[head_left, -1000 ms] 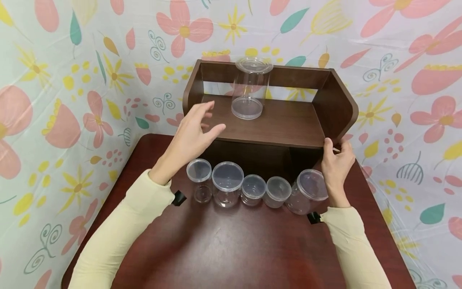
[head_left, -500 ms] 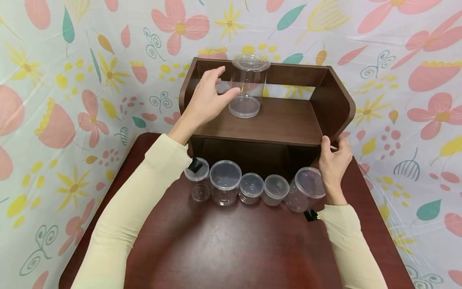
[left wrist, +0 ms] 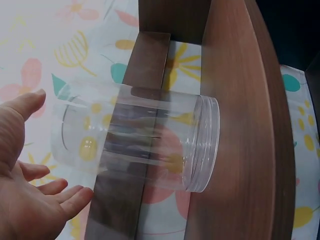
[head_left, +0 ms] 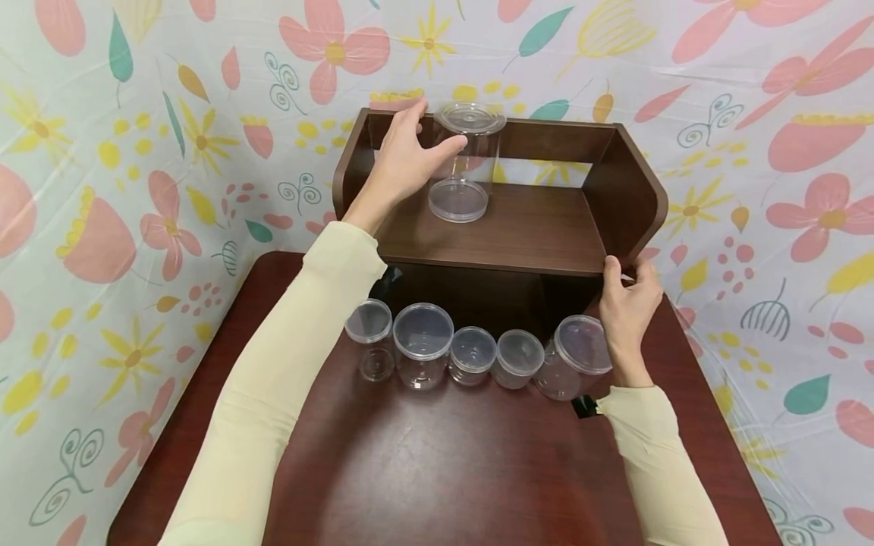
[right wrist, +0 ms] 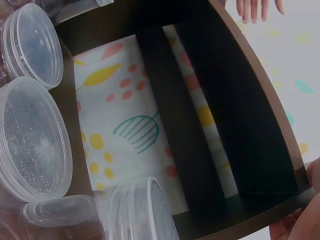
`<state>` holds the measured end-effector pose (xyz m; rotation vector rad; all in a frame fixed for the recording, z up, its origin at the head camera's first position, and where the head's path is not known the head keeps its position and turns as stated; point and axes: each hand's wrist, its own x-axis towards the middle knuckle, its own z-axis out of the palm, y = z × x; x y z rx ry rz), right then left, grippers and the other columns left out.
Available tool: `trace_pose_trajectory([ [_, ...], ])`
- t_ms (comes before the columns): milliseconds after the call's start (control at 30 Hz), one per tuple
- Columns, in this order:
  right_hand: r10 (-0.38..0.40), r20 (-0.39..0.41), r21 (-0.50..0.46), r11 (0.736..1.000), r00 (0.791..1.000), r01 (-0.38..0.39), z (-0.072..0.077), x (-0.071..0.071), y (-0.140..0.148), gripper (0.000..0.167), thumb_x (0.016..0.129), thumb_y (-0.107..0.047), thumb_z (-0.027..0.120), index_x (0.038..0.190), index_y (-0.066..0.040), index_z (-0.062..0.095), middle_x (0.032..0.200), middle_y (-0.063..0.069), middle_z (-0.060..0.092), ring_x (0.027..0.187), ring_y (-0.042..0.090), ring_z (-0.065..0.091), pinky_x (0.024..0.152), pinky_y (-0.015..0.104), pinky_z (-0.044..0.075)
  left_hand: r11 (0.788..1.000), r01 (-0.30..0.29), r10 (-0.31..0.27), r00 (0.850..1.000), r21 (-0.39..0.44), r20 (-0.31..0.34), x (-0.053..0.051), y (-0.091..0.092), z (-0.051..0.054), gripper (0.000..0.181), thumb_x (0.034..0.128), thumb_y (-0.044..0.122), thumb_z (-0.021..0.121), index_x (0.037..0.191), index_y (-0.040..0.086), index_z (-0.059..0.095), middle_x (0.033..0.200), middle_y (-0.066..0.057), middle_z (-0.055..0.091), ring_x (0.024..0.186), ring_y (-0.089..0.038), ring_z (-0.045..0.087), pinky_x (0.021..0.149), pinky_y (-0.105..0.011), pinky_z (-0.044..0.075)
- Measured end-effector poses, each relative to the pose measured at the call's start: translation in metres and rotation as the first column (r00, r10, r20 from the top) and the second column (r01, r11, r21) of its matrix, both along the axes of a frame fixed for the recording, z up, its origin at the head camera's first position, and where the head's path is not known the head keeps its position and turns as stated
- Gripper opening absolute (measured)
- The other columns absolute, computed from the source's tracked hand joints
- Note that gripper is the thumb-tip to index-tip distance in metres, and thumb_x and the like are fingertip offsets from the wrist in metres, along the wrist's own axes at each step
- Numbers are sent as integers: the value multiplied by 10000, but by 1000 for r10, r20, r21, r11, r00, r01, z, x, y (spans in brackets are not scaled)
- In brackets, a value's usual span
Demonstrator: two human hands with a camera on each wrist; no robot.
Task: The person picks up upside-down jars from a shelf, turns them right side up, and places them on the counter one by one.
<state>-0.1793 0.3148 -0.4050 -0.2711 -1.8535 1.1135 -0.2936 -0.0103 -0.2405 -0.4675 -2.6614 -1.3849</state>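
A tall clear plastic jar (head_left: pixel 478 167) stands on the upper board of a dark brown shelf unit (head_left: pixel 546 235). In the left wrist view, the ridged end of this jar (left wrist: pixel 202 145) rests on the wood. My left hand (head_left: pixel 408 159) is at the jar's upper left side, thumb and fingers spread; its wrist view shows a gap between the hand (left wrist: pixel 30 175) and the plastic. With my right hand (head_left: pixel 630 315) I grip the unit's front right corner, thumb at the board's front edge. Only part of that hand (right wrist: pixel 302 220) enters the right wrist view.
Several lidded clear jars line the tabletop before the unit, from a slim jar (head_left: pixel 374 341) at left to a larger jar (head_left: pixel 576 356) beside my right wrist. The lower compartment (head_left: pixel 471 296) is dark. Flower-patterned cloth (head_left: pixel 171 189) hangs behind the reddish-brown table (head_left: pixel 423 470).
My left hand has moved up and right, from the shelf's front left to the side of the tall jar. My right hand keeps hold of the corner; the jars stay put.
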Motion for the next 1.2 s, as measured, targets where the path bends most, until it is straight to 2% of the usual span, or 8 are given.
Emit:
trace_pose_trajectory([
  [233,23,-6,8,1000,1000,-23,2,0,-2,160,936,-82,697,908,75,688,828,-138,523,792,-4,540,739,142,468,1000,25,-25,999,-3,23,-12,9,2,1032,909,629,678,1672,195,135,1707,28,148,1529,-66,177,1214,-239,211],
  [367,24,-9,0,1000,1000,-24,4,1,-3,123,933,-80,696,905,40,703,828,-167,524,805,33,575,735,143,473,999,35,-35,999,4,34,-18,15,0,1075,898,645,682,1674,192,93,1716,29,107,1546,-62,117,1225,-244,184],
  [500,26,-7,-7,1000,1000,-26,3,2,-2,146,931,-79,694,918,67,696,835,-164,531,826,66,593,736,146,476,999,38,-38,998,5,47,-24,19,-5,1122,881,648,704,1675,201,49,1721,34,78,1548,-53,91,1228,-241,171],
  [767,28,10,-1,1000,1000,-28,0,1,-1,189,935,-77,682,956,111,683,847,-141,533,823,3,550,742,146,469,998,41,-44,997,56,56,-29,23,-17,1190,852,650,736,1669,253,-33,1719,85,47,1547,-34,57,1239,-274,167],
  [1033,27,14,7,1000,1000,-28,0,2,-1,199,939,-76,683,954,122,669,839,-151,517,798,-14,539,734,143,457,992,79,-87,993,99,80,-30,31,-18,1208,844,659,731,1655,305,-92,1716,106,6,1545,-32,41,1242,-307,183],
  [1100,27,14,8,1000,1000,-27,0,2,0,202,942,-78,683,959,122,669,840,-165,508,793,-11,541,734,142,458,990,92,-100,992,111,74,-30,34,-18,1182,857,643,726,1654,322,-84,1712,126,16,1543,-29,57,1240,-310,192],
  [1200,25,12,9,1000,1000,-25,0,3,1,208,944,-80,680,968,126,669,838,-177,504,792,-13,544,736,141,460,986,104,-111,992,126,51,-31,36,-19,1120,867,611,736,1662,327,-1,1702,116,113,1528,-46,173,1212,-302,256],
])
